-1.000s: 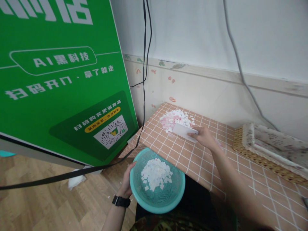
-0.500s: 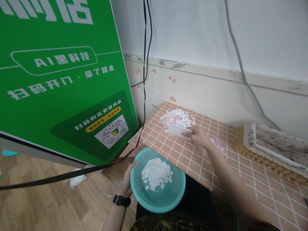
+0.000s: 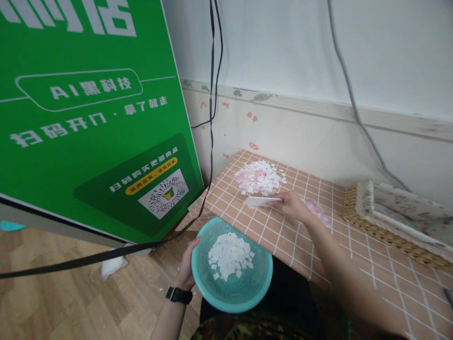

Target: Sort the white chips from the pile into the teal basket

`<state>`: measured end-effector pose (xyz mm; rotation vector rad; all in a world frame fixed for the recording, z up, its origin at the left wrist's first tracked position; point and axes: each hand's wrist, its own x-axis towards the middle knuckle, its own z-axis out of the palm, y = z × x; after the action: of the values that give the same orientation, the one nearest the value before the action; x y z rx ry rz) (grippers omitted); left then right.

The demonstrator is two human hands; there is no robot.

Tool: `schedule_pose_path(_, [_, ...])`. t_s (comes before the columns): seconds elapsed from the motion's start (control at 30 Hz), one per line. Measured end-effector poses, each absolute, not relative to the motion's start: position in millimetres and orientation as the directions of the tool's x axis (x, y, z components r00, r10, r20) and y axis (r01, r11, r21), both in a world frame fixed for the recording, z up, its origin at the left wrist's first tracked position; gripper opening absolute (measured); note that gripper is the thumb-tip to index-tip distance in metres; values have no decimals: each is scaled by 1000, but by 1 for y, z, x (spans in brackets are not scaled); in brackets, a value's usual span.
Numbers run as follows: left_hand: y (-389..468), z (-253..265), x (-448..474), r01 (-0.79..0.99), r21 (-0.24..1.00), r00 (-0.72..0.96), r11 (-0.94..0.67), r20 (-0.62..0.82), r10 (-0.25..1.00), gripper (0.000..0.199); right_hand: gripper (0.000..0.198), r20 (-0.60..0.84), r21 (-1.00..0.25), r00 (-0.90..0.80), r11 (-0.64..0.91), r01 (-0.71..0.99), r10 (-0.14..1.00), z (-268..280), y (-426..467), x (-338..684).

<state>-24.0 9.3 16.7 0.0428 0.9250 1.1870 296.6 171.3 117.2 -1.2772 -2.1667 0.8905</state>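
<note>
My left hand (image 3: 188, 264) grips the left rim of a teal plastic colander (image 3: 231, 307), which sits below the table's front edge. Inside it lies a heap of small white paper pieces (image 3: 230, 255). Over the table, my right hand (image 3: 292, 206) is closed on the right end of a flat white card (image 3: 262, 201), held nearly edge-on to the camera. Just behind the card is a pile of white and pink paper pieces (image 3: 260, 177) on the checked tabletop. My right fingertips are partly hidden by the hand.
Right of my right arm stands a cloth-lined wicker basket (image 3: 357, 203) on the brown checked table (image 3: 286, 236). A pinkish patch (image 3: 316, 211) lies beyond my wrist. Black cables (image 3: 211, 141) hang before the green machine (image 3: 106, 118) at left, one running across low.
My right hand has drawn the white card slightly toward me, away from the paper pile, and tilted it flatter. My left hand and the colander have stayed in place.
</note>
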Motion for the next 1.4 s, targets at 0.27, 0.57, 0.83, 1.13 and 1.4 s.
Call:
schedule_pose_path(0.27, [9,13,-22,-764,475,87,436,-594,800,19,31,271,-507,-374,462,728,887,123,114,258])
schedule_pose_path(0.57, [7,6,-22,-758,485,83,436,-592,802,23,48,283,-242,-533,597,765,797,90,77,198])
schedule_pose_path(0.83, [6,8,-17,-722,521,61,456,-608,792,18,36,314,-204,-115,186,961,942,87,81,269])
schedule_pose_path(1.13, [4,3,-8,-680,555,72,480,-600,797,18,36,385,-352,232,-91,932,893,87,90,347])
schedule_pose_path(1.4, [-2,-7,10,-671,502,115,545,-656,746,18,41,364,-513,404,-181,839,840,107,88,393])
